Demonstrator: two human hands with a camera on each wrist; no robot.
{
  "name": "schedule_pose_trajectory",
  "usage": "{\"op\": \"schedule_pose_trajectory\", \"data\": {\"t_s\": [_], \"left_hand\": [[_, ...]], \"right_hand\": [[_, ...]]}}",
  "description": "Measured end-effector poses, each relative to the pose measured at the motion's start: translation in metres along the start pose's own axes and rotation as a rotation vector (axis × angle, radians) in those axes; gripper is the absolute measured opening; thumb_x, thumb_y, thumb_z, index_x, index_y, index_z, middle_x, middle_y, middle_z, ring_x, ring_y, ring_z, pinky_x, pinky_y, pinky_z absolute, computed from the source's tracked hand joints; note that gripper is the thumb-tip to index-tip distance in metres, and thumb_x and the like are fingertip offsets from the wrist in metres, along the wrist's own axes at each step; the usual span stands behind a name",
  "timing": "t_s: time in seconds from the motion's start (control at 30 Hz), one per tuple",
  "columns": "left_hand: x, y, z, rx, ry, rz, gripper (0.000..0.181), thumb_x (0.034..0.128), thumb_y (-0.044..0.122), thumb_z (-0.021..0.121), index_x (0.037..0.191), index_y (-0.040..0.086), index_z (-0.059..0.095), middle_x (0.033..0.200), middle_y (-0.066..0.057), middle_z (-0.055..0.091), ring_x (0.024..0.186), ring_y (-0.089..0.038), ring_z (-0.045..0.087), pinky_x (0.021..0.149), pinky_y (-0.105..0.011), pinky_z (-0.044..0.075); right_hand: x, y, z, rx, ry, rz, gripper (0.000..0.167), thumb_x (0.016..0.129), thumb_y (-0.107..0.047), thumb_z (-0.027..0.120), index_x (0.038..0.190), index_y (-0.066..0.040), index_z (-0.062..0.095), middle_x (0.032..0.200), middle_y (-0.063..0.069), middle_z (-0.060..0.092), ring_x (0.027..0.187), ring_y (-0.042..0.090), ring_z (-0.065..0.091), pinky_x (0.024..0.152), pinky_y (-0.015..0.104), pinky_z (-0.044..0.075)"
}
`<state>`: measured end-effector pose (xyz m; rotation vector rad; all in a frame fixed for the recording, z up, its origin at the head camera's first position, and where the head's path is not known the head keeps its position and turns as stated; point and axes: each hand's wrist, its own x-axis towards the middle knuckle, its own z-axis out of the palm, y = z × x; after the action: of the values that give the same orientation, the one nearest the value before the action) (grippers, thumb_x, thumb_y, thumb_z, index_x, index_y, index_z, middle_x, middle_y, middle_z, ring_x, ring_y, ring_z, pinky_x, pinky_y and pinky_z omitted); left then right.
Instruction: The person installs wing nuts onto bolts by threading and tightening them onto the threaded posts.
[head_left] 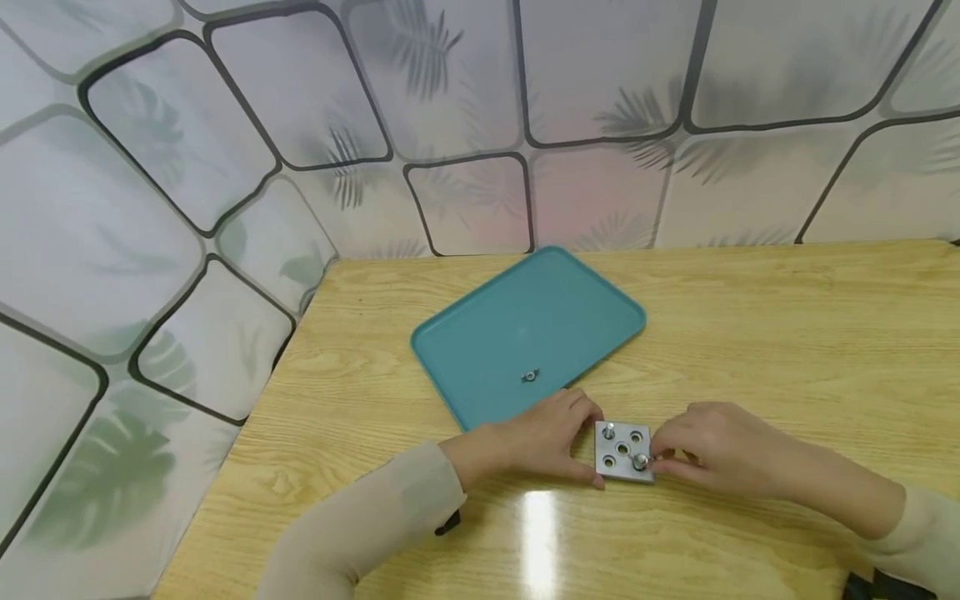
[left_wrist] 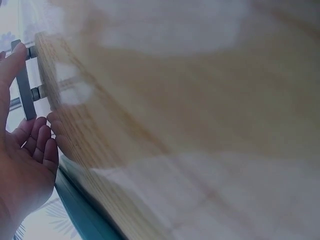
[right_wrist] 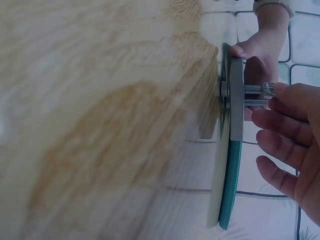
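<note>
A square metal plate (head_left: 622,433) with several holes sits low over the wooden table. Two threaded bolts stand up through it, one at its far left hole (head_left: 608,432), one at its near right. My left hand (head_left: 551,433) grips the plate by its left side, thumb at the near corner and fingers at the far one. From the right, my right hand (head_left: 712,446) pinches a small metal nut (right_wrist: 269,89) at the top of the near-right bolt (right_wrist: 253,89); the fingertips partly hide it. In the left wrist view, bolt heads (left_wrist: 37,93) show under the plate.
A teal tray (head_left: 525,308) lies behind the left hand, turned at an angle. On it rests a small metal wing nut (head_left: 530,376). The wooden table (head_left: 787,333) meets a patterned curtain or wall covering (head_left: 600,192) at the back and left.
</note>
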<state>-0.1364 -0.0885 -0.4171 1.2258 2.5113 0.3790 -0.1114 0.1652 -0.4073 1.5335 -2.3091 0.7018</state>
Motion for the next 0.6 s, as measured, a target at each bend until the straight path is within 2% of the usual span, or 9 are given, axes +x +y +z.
{"op": "schedule_pose_trajectory", "data": {"t_s": [0.2, 0.4, 0.6], "left_hand": [[0.0002, 0.0005, -0.0016, 0.008, 0.006, 0.006, 0.070, 0.0769, 0.057, 0.070, 0.125, 0.012, 0.047, 0.112, 0.006, 0.045, 0.102, -0.005, 0.040, 0.091, -0.014, 0.034], [0.0010, 0.0004, -0.0019, 0.025, 0.014, 0.014, 0.069, 0.0763, 0.058, 0.070, 0.123, 0.013, 0.048, 0.112, 0.006, 0.046, 0.102, -0.005, 0.041, 0.093, -0.015, 0.034], [0.0009, 0.0001, -0.0018, 0.029, 0.010, 0.016, 0.071, 0.0760, 0.059, 0.069, 0.124, 0.012, 0.048, 0.112, 0.005, 0.047, 0.102, -0.005, 0.042, 0.092, -0.015, 0.035]], "right_hand": [[-0.0003, -0.0016, -0.0026, 0.021, -0.020, -0.004, 0.004, 0.088, -0.023, 0.067, 0.084, -0.024, 0.066, 0.075, -0.022, 0.058, 0.062, -0.010, 0.036, 0.056, 0.007, 0.030], [0.0031, -0.0016, -0.0010, -0.002, -0.002, 0.013, 0.015, 0.079, -0.027, 0.076, 0.080, -0.027, 0.061, 0.071, -0.024, 0.053, 0.061, -0.009, 0.038, 0.055, 0.009, 0.030], [0.0061, -0.0011, 0.0012, -0.044, -0.002, 0.023, 0.021, 0.080, -0.040, 0.072, 0.088, -0.023, 0.063, 0.072, -0.019, 0.057, 0.060, -0.008, 0.036, 0.052, 0.012, 0.031]]}}
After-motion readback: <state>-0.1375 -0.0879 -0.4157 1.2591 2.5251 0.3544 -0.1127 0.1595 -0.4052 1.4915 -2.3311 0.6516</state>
